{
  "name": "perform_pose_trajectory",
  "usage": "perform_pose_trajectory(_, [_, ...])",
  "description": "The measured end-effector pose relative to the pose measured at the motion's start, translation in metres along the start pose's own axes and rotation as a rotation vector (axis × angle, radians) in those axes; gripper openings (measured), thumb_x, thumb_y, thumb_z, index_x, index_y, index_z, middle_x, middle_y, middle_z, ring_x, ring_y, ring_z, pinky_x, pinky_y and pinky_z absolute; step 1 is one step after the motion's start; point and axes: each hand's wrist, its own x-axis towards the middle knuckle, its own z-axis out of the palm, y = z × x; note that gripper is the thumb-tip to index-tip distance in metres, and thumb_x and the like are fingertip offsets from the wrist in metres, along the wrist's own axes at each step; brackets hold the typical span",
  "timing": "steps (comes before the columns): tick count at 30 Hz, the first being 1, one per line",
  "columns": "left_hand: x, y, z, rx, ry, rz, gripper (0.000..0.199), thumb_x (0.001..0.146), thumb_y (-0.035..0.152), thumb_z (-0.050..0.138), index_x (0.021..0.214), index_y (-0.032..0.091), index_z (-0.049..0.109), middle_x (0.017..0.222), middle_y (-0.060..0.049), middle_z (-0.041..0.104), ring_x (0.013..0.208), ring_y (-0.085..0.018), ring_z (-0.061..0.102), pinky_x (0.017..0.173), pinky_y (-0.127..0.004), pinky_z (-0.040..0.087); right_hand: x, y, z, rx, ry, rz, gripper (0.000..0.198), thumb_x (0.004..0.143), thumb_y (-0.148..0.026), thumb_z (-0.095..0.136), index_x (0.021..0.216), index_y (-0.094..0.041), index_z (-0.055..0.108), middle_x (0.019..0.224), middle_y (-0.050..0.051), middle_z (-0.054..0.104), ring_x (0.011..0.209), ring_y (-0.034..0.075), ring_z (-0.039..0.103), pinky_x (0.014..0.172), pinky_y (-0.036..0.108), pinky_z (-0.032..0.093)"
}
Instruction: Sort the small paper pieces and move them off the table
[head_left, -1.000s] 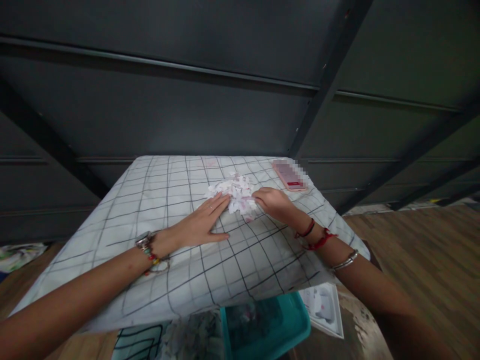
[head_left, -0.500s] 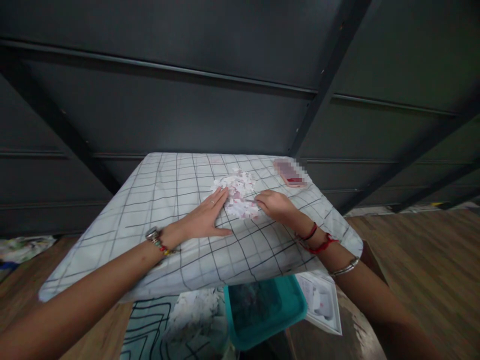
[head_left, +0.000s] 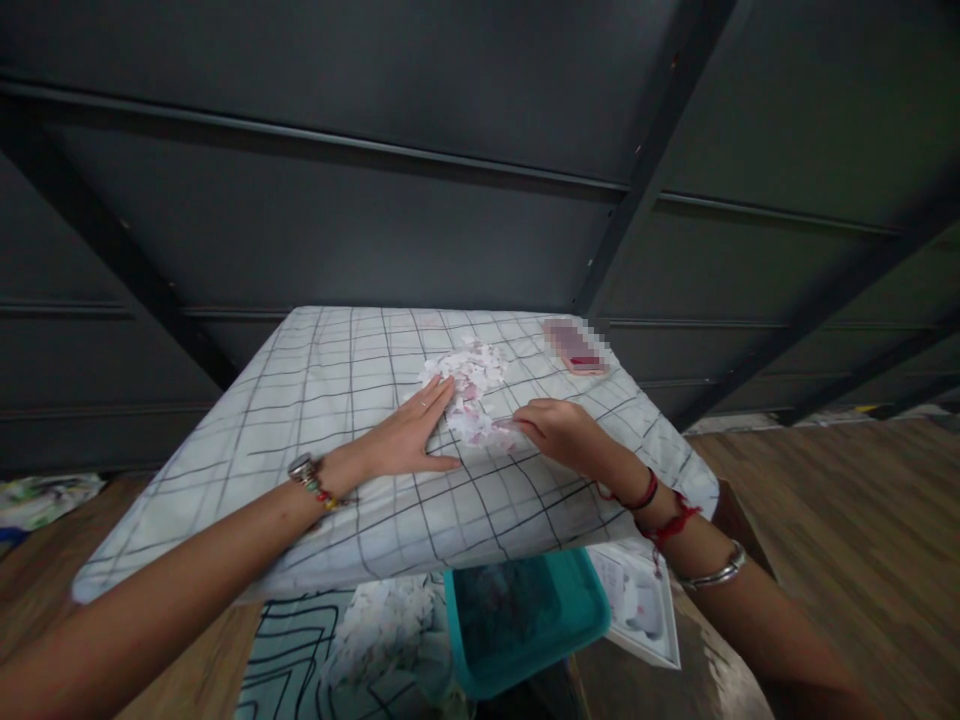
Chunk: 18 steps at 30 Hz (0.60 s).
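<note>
White scraps (head_left: pixel 474 368) lie on the grid-patterned worktop (head_left: pixel 315 390); the left hand (head_left: pixel 411 432) rests flat against them, thumb spread; the right hand (head_left: pixel 553 430) pinches a slim, blurred object (head_left: pixel 505 425); dark panelled wall (head_left: pixel 375 230) behind, wooden floor (head_left: pixel 847 490) alongside.

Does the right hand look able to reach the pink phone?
Probably yes: the pink phone lies just beyond the right hand, with only checked cloth showing between them. Its curled fingers would likely need to open first.
</note>
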Motion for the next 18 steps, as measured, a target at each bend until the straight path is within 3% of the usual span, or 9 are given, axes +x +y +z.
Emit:
perform_pose_trajectory(5, [0.0,-0.001,0.002,0.001,0.017,0.008,0.103,0.073,0.063,0.051,0.14,0.014,-0.01,0.148,-0.012,-0.006,0.134,-0.03,-0.003,0.109,-0.042,0.014,-0.019,-0.008,-0.013,-0.004,0.048,0.024,0.022,0.089,-0.022,0.039,0.087,-0.017,0.061,0.081,0.004,0.061,0.075,0.014,0.053,0.065,0.024,0.037])
perform_pose_trajectory(11, [0.0,0.0,-0.001,0.002,0.005,0.012,0.101,0.075,0.064,0.049,0.14,0.013,-0.009,0.148,-0.013,-0.006,0.134,-0.03,-0.002,0.109,-0.039,0.011,-0.04,-0.007,-0.013,-0.096,-0.034,-0.113,0.019,0.087,-0.016,0.043,0.085,-0.016,0.062,0.08,0.005,0.06,0.071,0.013,0.052,0.061,0.024,0.036])
perform_pose_trajectory(18, [0.001,0.002,-0.002,0.018,0.004,0.028,0.099,0.076,0.064,0.048,0.14,0.014,-0.008,0.148,-0.013,-0.004,0.134,-0.029,0.0,0.108,-0.039,0.011,-0.029,-0.02,-0.007,-0.11,-0.029,-0.149,0.021,0.089,-0.018,0.04,0.082,-0.016,0.059,0.076,0.004,0.058,0.073,0.013,0.05,0.063,0.024,0.035])
